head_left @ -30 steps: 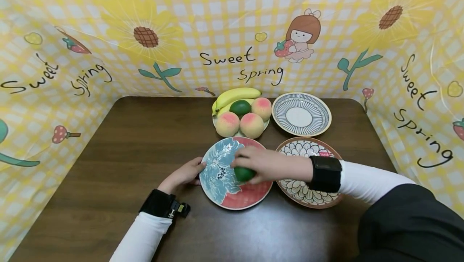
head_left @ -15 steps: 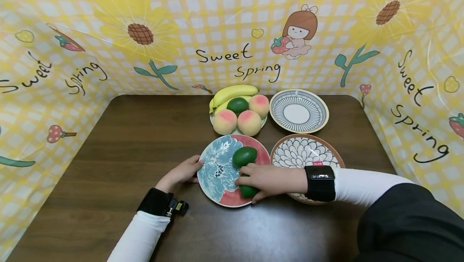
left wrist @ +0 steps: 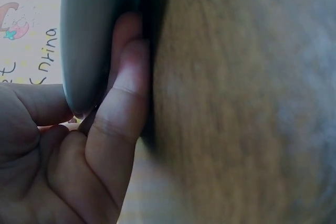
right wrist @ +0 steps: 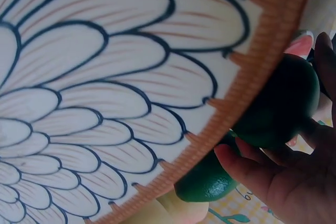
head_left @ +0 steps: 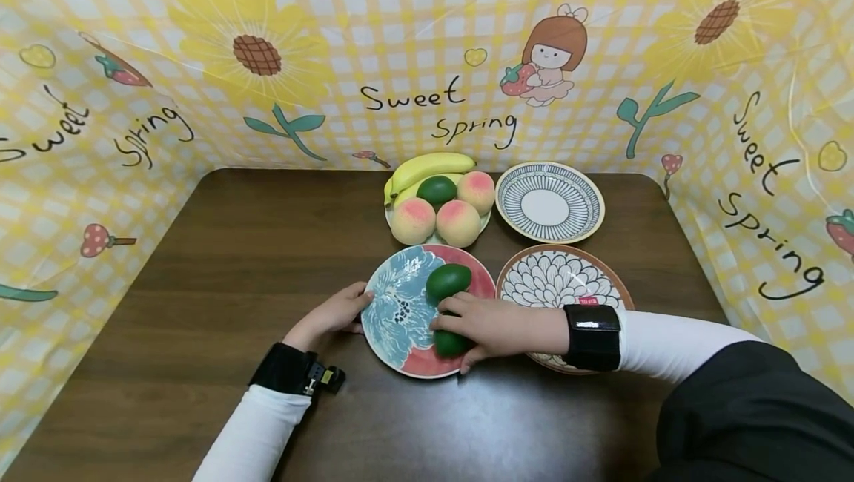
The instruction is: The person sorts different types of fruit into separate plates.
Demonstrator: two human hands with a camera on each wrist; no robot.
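Observation:
A blue and red flowered plate (head_left: 400,311) lies on the dark wooden table. My left hand (head_left: 350,310) grips its left rim (left wrist: 89,40), thumb on top and fingers (left wrist: 123,108) tucked under it. One green avocado (head_left: 448,280) rests on the plate. A second green avocado (head_left: 451,343) sits near the plate's front rim, and my right hand (head_left: 470,325) curls round it. In the right wrist view both avocados (right wrist: 281,108) show past the rim of the petal-patterned plate, with my fingers (right wrist: 252,169) around them.
A brown-rimmed petal-patterned plate (head_left: 560,278) lies under my right wrist. Behind it is a blue-striped plate (head_left: 550,202). A dish of peaches (head_left: 457,222), bananas (head_left: 427,168) and another avocado (head_left: 437,190) stands at the back. Yellow checked cloth walls surround the table.
My right hand has drawn back toward the plate's front rim with one avocado, uncovering the other one on the plate. My left hand has kept its hold on the rim.

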